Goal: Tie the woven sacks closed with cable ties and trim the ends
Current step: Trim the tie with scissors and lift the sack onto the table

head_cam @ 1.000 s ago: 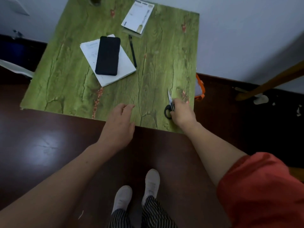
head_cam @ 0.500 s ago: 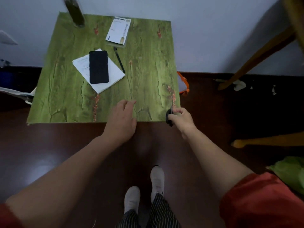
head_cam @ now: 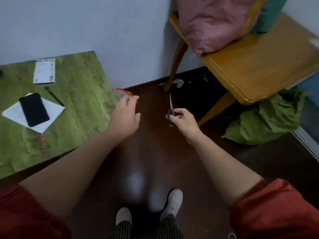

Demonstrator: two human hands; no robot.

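My right hand (head_cam: 183,119) grips a pair of scissors (head_cam: 171,107) by the dark handles, blades pointing up and away, above the dark floor. My left hand (head_cam: 126,116) hovers by the right edge of the green table (head_cam: 82,107), fingers loosely curled and holding nothing. A green woven sack (head_cam: 269,118) lies crumpled on the floor at the right, under a wooden chair (head_cam: 259,62). A black cable tie (head_cam: 54,96) lies on the table. An orange-rimmed object (head_cam: 125,91) shows just beyond my left hand.
On the table lie a black phone (head_cam: 33,109) on white paper (head_cam: 53,109) and a white packet (head_cam: 44,70). A pink cloth (head_cam: 212,23) is piled on the chair. The wall stands close behind. My feet (head_cam: 172,202) stand on the dark floor.
My right hand lifted the scissors off the table and carried them right. My left hand left the table's front edge. The view swung right, bringing the chair and the green sack into sight.
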